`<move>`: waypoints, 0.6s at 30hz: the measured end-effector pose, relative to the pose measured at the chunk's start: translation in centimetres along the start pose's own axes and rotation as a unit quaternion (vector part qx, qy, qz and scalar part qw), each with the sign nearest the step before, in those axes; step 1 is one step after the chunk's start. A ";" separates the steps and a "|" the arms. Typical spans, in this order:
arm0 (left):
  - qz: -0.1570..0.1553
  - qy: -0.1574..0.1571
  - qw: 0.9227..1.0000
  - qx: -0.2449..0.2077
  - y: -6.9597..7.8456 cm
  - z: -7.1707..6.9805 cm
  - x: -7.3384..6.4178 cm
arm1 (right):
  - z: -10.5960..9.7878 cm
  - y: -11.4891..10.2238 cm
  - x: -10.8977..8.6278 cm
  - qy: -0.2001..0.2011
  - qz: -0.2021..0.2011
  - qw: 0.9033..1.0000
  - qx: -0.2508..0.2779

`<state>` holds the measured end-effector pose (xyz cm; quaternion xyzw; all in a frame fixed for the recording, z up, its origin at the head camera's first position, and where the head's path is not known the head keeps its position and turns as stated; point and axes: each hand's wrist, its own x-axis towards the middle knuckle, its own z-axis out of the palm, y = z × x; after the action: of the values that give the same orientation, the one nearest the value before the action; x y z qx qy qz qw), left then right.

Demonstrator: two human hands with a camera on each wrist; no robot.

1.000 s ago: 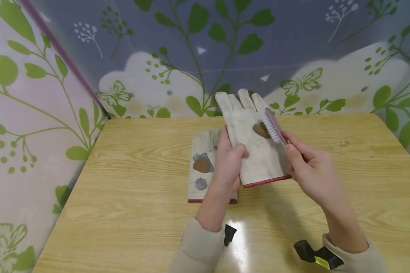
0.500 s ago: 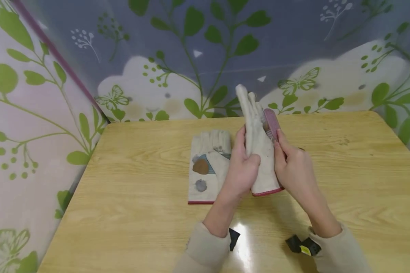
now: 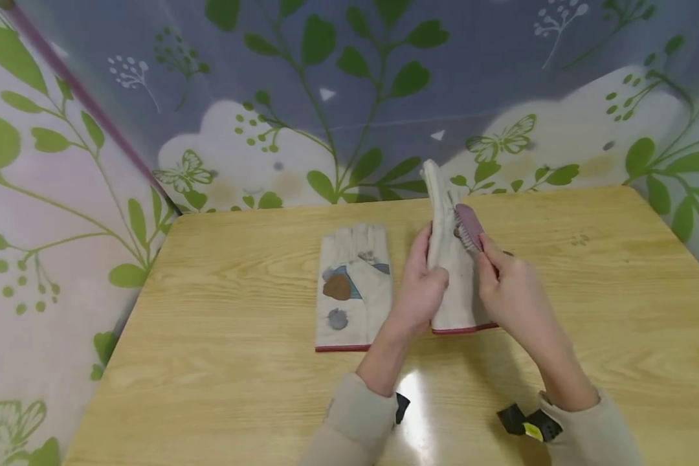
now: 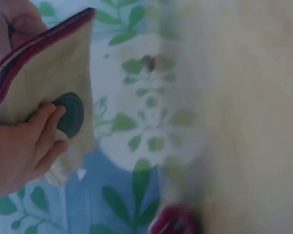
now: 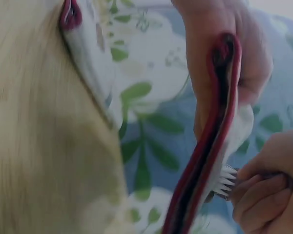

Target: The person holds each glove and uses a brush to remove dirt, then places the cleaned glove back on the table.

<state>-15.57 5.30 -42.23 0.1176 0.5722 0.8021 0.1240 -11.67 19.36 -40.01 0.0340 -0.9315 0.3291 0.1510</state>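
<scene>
A cream work glove (image 3: 455,294) with a red-edged cuff is held upright above the table, its fingers pointing up. My left hand (image 3: 417,291) grips its left side, thumb on the near face; in the left wrist view, fingers lie across its other face beside a dark green round patch (image 4: 72,115). My right hand (image 3: 514,289) grips the handle of a pinkish-purple brush (image 3: 470,225). The white bristles (image 5: 226,180) touch the glove's right-hand face, where the brush partly hides a brown spot. A matching glove (image 3: 352,329) lies flat to the left, with brown, blue and grey marks.
The wooden table (image 3: 221,362) extends around both hands, with a few faint marks (image 3: 580,239) at right. A leaf-patterned wall covering (image 3: 349,116) rises behind the table's back edge. Black devices (image 3: 527,422) are at the wrists.
The held glove has turned from facing the camera to nearly edge-on and shifted right, with the left hand. The brush stays at its right side. More of the lying glove shows.
</scene>
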 end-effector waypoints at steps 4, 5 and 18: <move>-0.052 -0.029 0.998 -0.001 -1.5 1.4 0.2 | -0.3 2.8 0.8 -0.022 0.042 0.999 -0.013; -0.067 -0.028 0.997 -0.001 -1.8 1.5 0.3 | -0.2 3.4 0.9 -0.032 0.049 0.998 -0.019; -0.173 -0.002 0.984 0.039 -2.5 1.0 0.7 | -1.1 8.5 1.3 -0.085 0.125 0.985 -0.078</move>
<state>-15.71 7.16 -44.24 0.0238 0.6148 0.7452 0.2572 -13.98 26.72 -43.95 -0.0668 -0.9607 0.2677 0.0313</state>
